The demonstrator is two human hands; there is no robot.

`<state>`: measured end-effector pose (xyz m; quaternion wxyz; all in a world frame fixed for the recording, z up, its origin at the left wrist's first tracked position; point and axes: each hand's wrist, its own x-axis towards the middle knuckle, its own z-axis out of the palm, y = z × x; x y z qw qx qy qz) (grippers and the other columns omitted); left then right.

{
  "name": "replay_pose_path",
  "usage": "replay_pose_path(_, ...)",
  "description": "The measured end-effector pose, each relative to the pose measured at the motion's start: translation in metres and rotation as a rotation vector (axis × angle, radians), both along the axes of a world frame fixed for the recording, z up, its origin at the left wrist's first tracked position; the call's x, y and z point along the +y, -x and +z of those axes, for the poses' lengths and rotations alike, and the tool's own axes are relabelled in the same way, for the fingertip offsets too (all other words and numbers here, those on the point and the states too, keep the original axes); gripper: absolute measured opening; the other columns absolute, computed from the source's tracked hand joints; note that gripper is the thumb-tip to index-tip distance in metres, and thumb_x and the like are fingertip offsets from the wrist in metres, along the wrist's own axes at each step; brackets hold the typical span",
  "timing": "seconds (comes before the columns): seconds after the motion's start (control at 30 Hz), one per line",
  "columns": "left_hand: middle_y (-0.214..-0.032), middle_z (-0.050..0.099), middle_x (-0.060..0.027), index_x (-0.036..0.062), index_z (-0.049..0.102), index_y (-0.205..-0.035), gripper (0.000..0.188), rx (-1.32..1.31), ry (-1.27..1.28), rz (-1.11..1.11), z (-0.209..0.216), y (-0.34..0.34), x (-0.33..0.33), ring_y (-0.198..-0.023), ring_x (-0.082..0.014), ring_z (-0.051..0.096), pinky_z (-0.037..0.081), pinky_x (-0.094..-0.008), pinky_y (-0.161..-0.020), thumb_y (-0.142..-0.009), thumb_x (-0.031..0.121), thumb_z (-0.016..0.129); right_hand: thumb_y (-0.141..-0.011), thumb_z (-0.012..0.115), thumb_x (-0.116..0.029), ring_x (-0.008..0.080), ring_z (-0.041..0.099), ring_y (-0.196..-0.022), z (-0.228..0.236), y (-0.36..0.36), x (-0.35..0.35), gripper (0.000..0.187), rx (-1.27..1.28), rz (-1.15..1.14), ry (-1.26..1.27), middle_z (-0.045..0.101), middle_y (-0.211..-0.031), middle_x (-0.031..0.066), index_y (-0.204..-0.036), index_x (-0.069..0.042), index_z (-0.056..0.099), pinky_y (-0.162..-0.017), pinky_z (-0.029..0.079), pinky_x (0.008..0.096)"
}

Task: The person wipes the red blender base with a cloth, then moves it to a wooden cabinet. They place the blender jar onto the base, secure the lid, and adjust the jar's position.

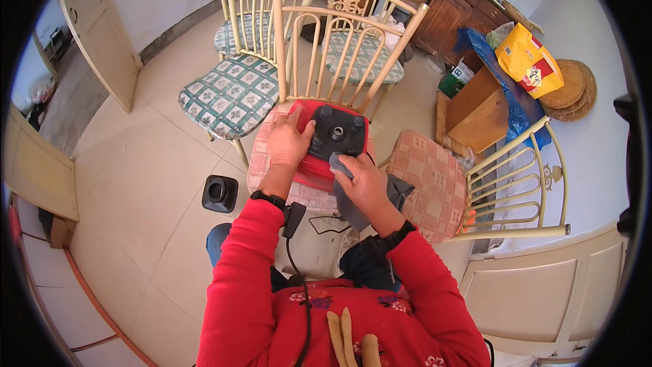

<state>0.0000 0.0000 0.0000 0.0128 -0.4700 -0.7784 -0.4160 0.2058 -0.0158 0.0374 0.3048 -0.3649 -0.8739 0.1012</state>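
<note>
A black square appliance part with rounded corners and a round hole in its middle lies on a red surface, on the seat of the chair in front of me. What kind of appliance it is, I cannot tell. My left hand rests at its left side, fingers stretched over the red and the thumb at the black edge. A grey cloth is gripped in my right hand, bunched against the near right corner of the part. The rest of the cloth hangs below that hand.
Left of the chair, a black square piece with a round opening sits on the tiled floor. A chair with a green checked seat stands far left, another with a pink seat at right. A wooden box and yellow bag lie beyond.
</note>
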Motion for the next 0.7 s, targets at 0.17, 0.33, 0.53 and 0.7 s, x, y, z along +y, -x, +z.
replay_pose_path(0.17,-0.098,0.064,-0.0137,0.0137,0.065,-0.118,0.047,0.028,-0.002,0.004,0.000,-0.002,-0.001,-0.098,-0.0339,0.060,0.050,-0.0440,-0.082,-0.081,0.043,0.067,-0.077,0.071,-0.026,0.0315,0.064,-0.076,0.003,-0.016,0.009,0.032,-0.081,0.038,-0.027,0.061,-0.081,0.0105,-0.107,-0.017,0.068,-0.062,0.051,0.0427)
replay_pose_path(0.33,-0.101,0.063,-0.0133,0.0143,0.064,-0.120,0.049,0.026,-0.010,0.004,-0.007,-0.002,-0.005,-0.098,-0.0338,0.060,0.050,-0.0442,-0.082,-0.081,0.044,0.066,-0.077,0.071,-0.024,0.0322,0.064,-0.074,-0.005,-0.027,0.006,0.032,-0.056,0.074,-0.069,0.062,-0.089,0.0113,-0.109,-0.020,0.068,-0.061,0.052,0.0418)
replay_pose_path(0.53,-0.105,0.063,-0.0131,0.0152,0.062,-0.122,0.050,0.021,0.011,0.008,-0.004,-0.001,-0.003,-0.101,-0.0334,0.060,0.051,-0.0446,-0.082,-0.081,0.044,0.066,-0.078,0.070,-0.019,0.0333,0.064,-0.077,0.006,-0.043,0.016,0.030,-0.142,0.053,0.008,0.061,-0.092,0.0127,-0.108,-0.019,0.068,-0.064,0.051,0.0423)
replay_pose_path(0.7,-0.107,0.063,-0.0134,0.0148,0.062,-0.123,0.052,-0.041,0.024,0.001,0.000,-0.003,-0.006,-0.103,-0.0332,0.060,0.052,-0.0449,-0.082,-0.081,0.045,0.066,-0.079,0.068,-0.017,0.0328,0.064,-0.082,0.004,-0.052,0.033,0.028,-0.111,0.082,0.064,0.062,-0.091,0.0133,-0.107,-0.014,0.068,-0.070,0.051,0.0404)
